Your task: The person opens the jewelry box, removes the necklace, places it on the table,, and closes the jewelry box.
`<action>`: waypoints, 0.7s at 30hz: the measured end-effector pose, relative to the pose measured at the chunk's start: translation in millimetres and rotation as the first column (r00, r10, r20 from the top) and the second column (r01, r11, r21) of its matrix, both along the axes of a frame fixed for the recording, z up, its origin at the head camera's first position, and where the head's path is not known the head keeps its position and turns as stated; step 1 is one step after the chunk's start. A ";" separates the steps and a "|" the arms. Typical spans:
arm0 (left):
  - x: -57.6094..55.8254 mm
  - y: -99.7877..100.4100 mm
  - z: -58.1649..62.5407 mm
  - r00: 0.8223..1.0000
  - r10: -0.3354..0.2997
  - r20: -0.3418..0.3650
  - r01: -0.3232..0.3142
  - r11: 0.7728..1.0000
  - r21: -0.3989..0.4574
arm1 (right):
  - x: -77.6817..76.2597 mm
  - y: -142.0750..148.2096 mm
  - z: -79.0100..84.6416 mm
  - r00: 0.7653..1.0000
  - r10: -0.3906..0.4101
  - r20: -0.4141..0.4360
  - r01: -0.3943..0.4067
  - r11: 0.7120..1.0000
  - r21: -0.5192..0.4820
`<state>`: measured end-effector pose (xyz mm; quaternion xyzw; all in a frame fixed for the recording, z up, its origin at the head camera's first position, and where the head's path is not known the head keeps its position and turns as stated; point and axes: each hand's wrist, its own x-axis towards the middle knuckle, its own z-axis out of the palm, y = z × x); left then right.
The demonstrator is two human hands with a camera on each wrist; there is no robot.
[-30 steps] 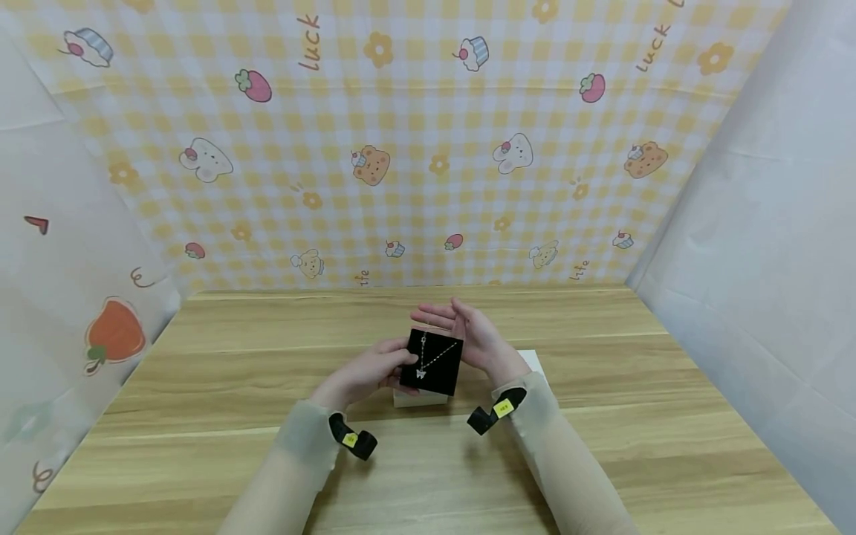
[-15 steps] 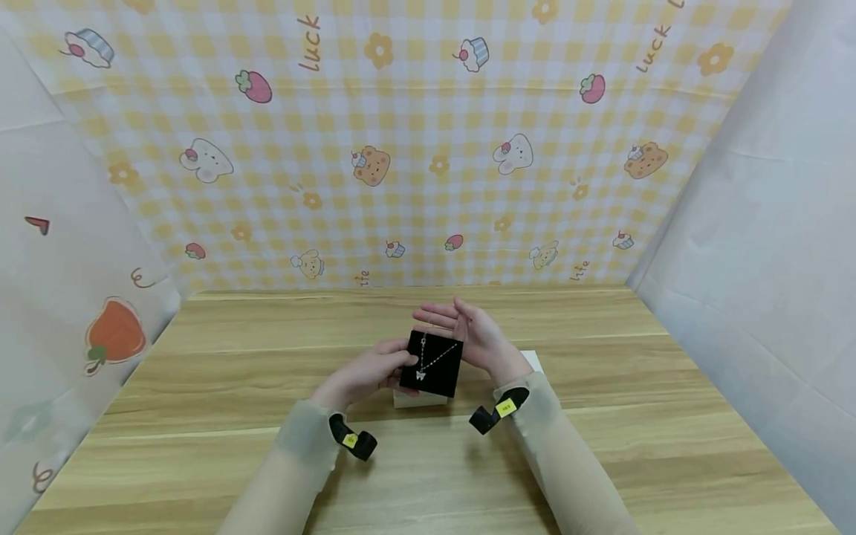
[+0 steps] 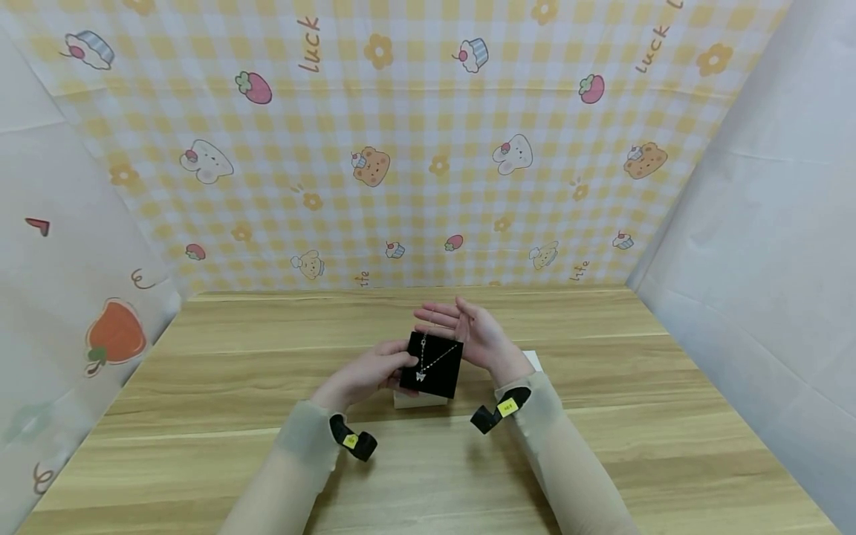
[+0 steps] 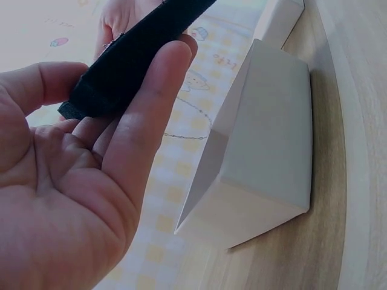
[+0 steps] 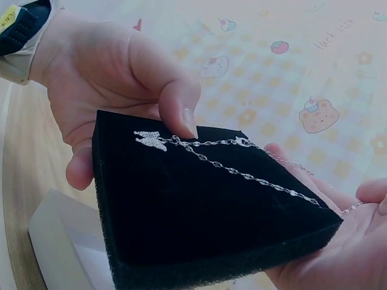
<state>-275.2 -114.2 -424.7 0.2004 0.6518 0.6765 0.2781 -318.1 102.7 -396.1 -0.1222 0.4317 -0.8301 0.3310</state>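
Observation:
A square black foam pad (image 3: 438, 371) is held by my left hand (image 3: 371, 371), thumb on its top face and fingers under it. Across the pad lies a silver necklace (image 5: 227, 166) with a butterfly pendant (image 5: 149, 141), the left thumb pressing near the pendant. Beyond the pad's far right edge is my right hand (image 3: 484, 342), palm turned up and fingers stretched out. Chain runs off the pad toward this hand, passing over its fingers in the right wrist view. A thin loop of chain also shows below the pad in the left wrist view.
Under the pad stands an open white box (image 4: 266, 127) on the wooden table (image 3: 267, 327). Another white box part (image 3: 535, 362) lies behind the right wrist. A checked cloth (image 3: 428, 208) hangs at the table's back.
The right hand has shifted very slightly to the right, and chain now shows rising above the pad's far edge. The pad has dipped a little; the left hand has barely moved.

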 end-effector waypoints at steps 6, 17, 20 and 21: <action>0.5 0.2 0.6 1.000 -0.006 -0.002 0.006 1.000 -0.010 | 0.2 1.1 0.5 1.000 0.003 -0.001 -0.003 1.000 0.017; 0.3 0.1 0.8 1.000 -0.013 -0.007 0.013 1.000 -0.012 | -0.9 4.4 0.6 0.999 0.019 -0.031 -0.018 1.000 0.023; 0.1 0.3 0.5 1.000 -0.018 -0.015 0.018 1.000 -0.016 | -1.6 5.4 0.5 0.999 0.021 -0.038 -0.020 1.000 0.019; 0.2 0.5 0.5 1.000 -0.017 -0.015 0.017 1.000 -0.018 | -1.8 5.6 0.4 0.999 0.022 -0.042 -0.021 1.000 0.018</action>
